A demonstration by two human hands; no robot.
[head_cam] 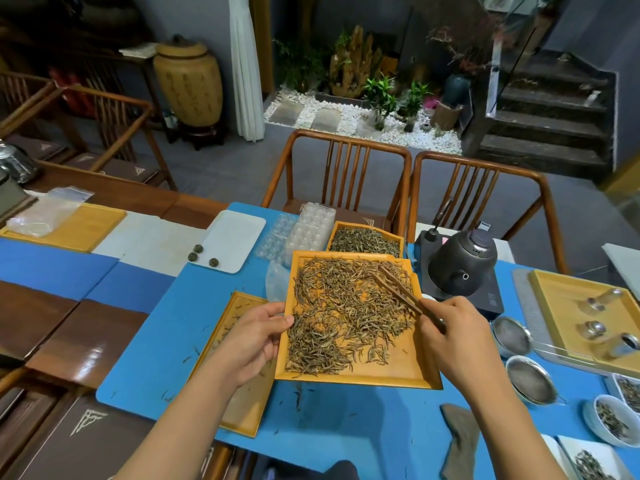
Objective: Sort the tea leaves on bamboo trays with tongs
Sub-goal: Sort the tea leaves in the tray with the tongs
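Head camera looks down on a blue mat (194,341) where the middle bamboo tray (391,370) is raised at its left side by the left hand (252,344), thumb curled over the rim and fingers underneath. Right hand (457,344) pinches the near end of a pair of dark wooden tongs (403,294), fingers closed round both arms.

What the next pick turns on: the tongs run on a diagonal from the right hand up and to the left, and their tips sit over the far right part of the tea leaves (346,317). So the leaves lie ahead and to the left of the grip, and the right hand is the nearer one to the far right corner, while the left hand is nearer the dense clump at the near left. I cannot tell whether the tips are pressed on a leaf or merely parted above the pile; they look close together.

These leaves are long, thin, curled needles, brown and olive, scattered loosely with bare wood showing at the near right. They lie in every direction, so no single axis suits them all. Behind stands a second tray of greener leaves (363,241); a nearly bare tray (239,403) lies to the left, partly under the raised one.
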